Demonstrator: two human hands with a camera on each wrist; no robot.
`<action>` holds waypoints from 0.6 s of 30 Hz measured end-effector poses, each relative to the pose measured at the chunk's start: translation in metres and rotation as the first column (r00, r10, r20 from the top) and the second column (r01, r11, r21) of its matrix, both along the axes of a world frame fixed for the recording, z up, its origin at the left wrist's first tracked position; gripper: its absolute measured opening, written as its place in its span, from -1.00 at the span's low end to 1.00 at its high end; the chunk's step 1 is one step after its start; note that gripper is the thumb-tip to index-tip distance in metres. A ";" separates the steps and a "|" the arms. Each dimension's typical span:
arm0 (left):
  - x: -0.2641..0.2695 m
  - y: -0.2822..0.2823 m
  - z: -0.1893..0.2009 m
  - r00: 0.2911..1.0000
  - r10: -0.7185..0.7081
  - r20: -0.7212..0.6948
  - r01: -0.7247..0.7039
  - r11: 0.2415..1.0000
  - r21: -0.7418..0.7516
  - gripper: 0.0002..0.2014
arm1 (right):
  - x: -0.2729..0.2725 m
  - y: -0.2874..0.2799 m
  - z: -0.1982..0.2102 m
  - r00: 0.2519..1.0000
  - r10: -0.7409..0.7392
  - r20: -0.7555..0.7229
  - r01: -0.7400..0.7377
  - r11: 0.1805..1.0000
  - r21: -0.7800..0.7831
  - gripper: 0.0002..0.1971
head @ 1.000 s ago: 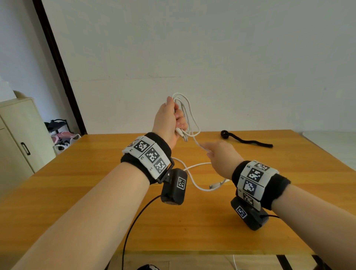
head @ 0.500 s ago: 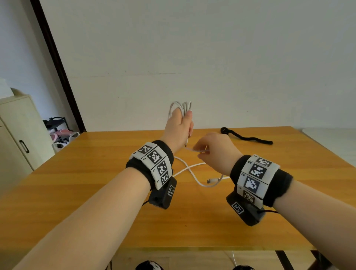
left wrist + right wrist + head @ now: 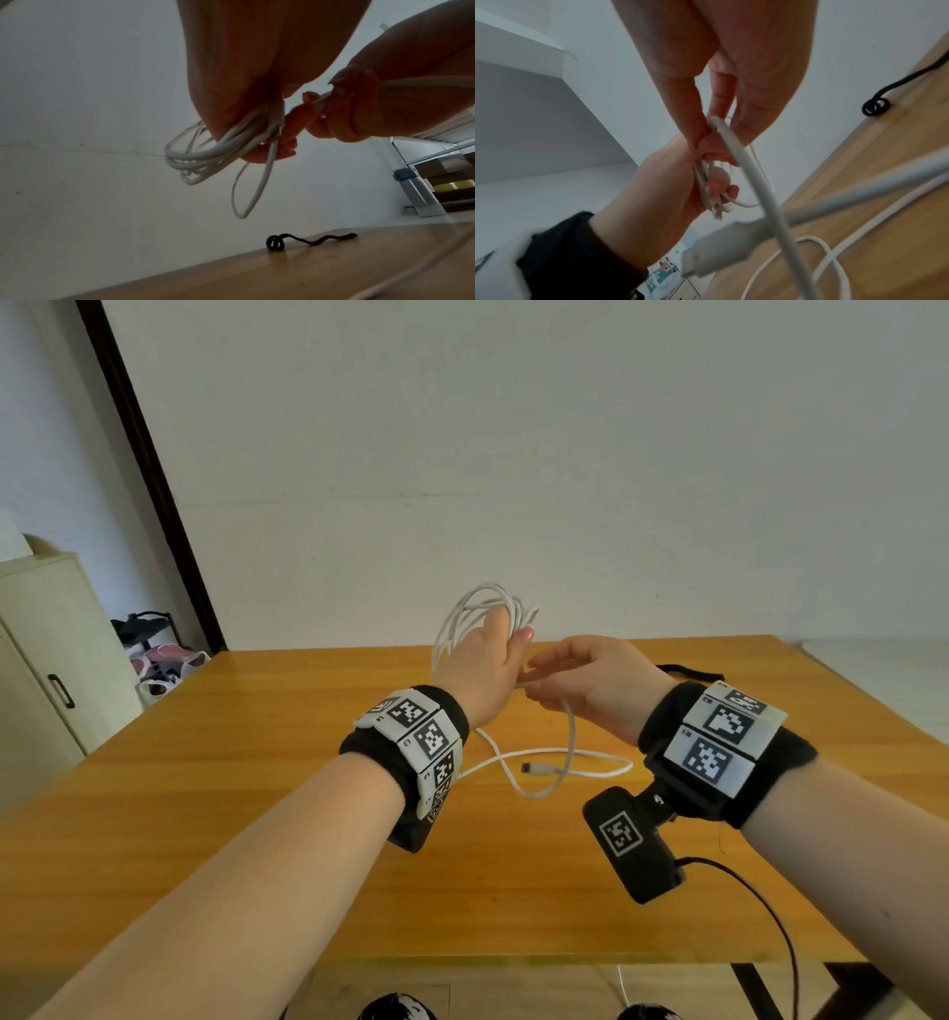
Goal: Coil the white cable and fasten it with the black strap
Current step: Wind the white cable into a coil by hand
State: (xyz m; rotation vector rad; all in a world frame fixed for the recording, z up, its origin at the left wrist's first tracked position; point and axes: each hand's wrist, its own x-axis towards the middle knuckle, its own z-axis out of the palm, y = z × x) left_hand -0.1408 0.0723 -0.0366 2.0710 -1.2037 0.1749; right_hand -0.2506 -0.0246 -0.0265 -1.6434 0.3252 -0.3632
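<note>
My left hand (image 3: 493, 660) is raised above the table and grips several loops of the white cable (image 3: 475, 606), also visible in the left wrist view as a bundle (image 3: 205, 156). Right beside it, my right hand (image 3: 580, 675) pinches the free strand of cable (image 3: 734, 146) between thumb and fingers. The loose tail (image 3: 565, 762) hangs down and lies on the table with its plug end (image 3: 534, 768). The black strap (image 3: 308, 240) lies on the table near the far edge, mostly hidden behind my right wrist in the head view, and shows in the right wrist view (image 3: 876, 107).
The wooden table (image 3: 257, 788) stands against a white wall. A cream cabinet (image 3: 46, 670) and a rack with bags (image 3: 159, 654) stand to the left. A black camera lead (image 3: 760, 906) trails from my right wrist over the front edge.
My right hand has risen from near the table to meet my left hand, bringing the free strand up to the coil. The loose tail on the table has grown shorter.
</note>
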 end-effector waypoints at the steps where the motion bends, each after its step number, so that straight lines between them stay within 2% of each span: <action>1: 0.001 0.000 -0.001 1.000 0.009 0.008 -0.009 1.000 -0.014 -0.79 | -0.001 -0.001 0.000 1.000 -0.005 -0.012 0.005 1.000 0.001 -0.73; 3: 0.004 0.000 0.000 1.000 0.026 -0.002 -0.026 0.998 -0.058 -0.80 | -0.003 -0.002 0.001 0.996 0.023 -0.084 -0.025 0.999 -0.031 -0.72; 5: 0.009 0.000 0.003 0.998 0.058 -0.038 -0.062 0.992 -0.109 -0.77 | -0.005 -0.004 -0.002 0.975 0.044 -0.220 -0.091 0.973 -0.210 -0.75; 7: 0.014 0.001 0.007 0.989 0.082 -0.121 -0.102 0.981 -0.167 -0.75 | -0.007 -0.007 -0.005 0.942 -0.031 -0.333 -0.136 0.875 -0.465 -0.87; 9: 0.019 0.002 0.010 0.973 0.077 -0.219 -0.125 0.969 -0.211 -0.77 | -0.007 -0.011 -0.009 0.927 -0.088 -0.365 -0.147 0.809 -0.569 -0.81; 11: 0.019 0.003 0.012 0.957 0.061 -0.285 -0.129 0.966 -0.226 -0.78 | -0.005 -0.016 -0.010 0.934 -0.125 -0.335 -0.081 0.837 -0.541 -0.69; 14: 0.013 0.003 0.013 0.938 0.025 -0.345 -0.109 0.968 -0.226 -0.79 | 0.001 -0.019 -0.005 0.966 -0.204 -0.158 0.115 0.889 -0.444 -0.72; 16: 0.008 0.003 0.015 0.941 0.005 -0.338 -0.077 0.977 -0.201 -0.80 | 0.006 -0.021 -0.001 0.964 -0.259 -0.058 0.197 0.846 -0.495 -0.73; 18: 0.003 0.005 0.016 0.942 -0.028 -0.334 -0.031 0.985 -0.169 -0.78 | 0.011 -0.025 0.007 0.951 -0.309 0.033 0.270 0.768 -0.581 -0.77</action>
